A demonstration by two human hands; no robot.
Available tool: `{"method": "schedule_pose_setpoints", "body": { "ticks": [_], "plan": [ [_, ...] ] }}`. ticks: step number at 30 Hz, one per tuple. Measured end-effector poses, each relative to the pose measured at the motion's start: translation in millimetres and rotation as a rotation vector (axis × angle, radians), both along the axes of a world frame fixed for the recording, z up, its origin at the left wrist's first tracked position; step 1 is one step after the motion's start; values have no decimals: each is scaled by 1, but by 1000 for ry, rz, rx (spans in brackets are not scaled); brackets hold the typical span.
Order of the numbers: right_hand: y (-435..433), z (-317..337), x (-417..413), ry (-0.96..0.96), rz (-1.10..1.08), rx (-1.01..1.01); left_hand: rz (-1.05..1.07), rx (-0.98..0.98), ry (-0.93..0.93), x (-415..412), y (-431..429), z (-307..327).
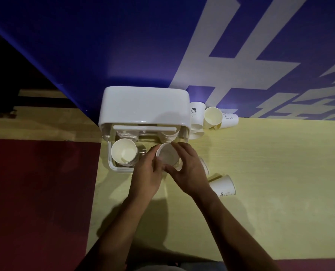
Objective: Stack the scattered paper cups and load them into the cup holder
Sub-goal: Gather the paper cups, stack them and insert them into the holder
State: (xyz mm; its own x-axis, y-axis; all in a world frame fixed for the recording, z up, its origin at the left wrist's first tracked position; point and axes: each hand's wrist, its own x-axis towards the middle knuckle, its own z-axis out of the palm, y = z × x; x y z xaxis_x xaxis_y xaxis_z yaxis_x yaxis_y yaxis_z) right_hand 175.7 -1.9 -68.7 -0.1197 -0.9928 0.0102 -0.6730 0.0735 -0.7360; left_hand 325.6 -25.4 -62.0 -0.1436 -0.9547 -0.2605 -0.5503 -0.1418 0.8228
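A white cup holder (145, 106) with a pulled-out tray stands at the table's left edge. A stack of cups (123, 152) sits mouth up in the tray's left slot. Over the right slot, both hands hold a stack of white paper cups (167, 156). My left hand (146, 173) grips its left rim, my right hand (188, 171) curls round its right side. One loose cup (223, 185) lies on its side right of my right wrist, another (204, 165) peeks out behind that hand. Several cups (212, 117) lie piled right of the holder.
The yellow wooden table (260, 163) ends at a blue wall with white lettering (231, 55) behind the holder. Left of the table the floor (35, 182) is dark red. The holder's tray overhangs near the table's left edge.
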Motion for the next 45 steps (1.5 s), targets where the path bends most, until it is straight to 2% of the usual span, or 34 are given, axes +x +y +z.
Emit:
{"method": "schedule_pose_setpoints", "body": {
  "ticks": [8, 11, 14, 15, 18, 21, 27, 30, 36, 42, 45],
  "plan": [
    [1, -3, -5, 5, 1, 24, 40, -65, -80, -6, 0, 7],
    [17, 5, -19, -20, -104, 12, 73, -223, -110, -14, 12, 24],
    [47, 2, -50, -39, -276, 18, -82, -385, -100, -38, 30, 31],
    [57, 0, -61, -43, -343, 42, -149, -380, -108, -49, 33, 30],
    [89, -8, -97, -55, -544, 127, -343, -185, -209, -90, 40, 18],
    [112, -14, -123, -80, -649, 229, -456, -99, -332, -123, 37, -8],
    [131, -30, -148, -153, -745, 455, -545, -18, -703, -162, 25, -35],
    [136, -36, -152, -240, -811, 538, -531, -12, -787, -170, 27, -44],
    [140, -49, -160, -450, -897, 683, -410, 7, -696, -171, 29, -45],
    [123, -46, -152, -644, -883, 799, -116, 17, -181, -146, 42, 7],
    [113, -47, -144, -765, -921, 827, -30, 10, -7, -119, 50, 21]
  ]
}}
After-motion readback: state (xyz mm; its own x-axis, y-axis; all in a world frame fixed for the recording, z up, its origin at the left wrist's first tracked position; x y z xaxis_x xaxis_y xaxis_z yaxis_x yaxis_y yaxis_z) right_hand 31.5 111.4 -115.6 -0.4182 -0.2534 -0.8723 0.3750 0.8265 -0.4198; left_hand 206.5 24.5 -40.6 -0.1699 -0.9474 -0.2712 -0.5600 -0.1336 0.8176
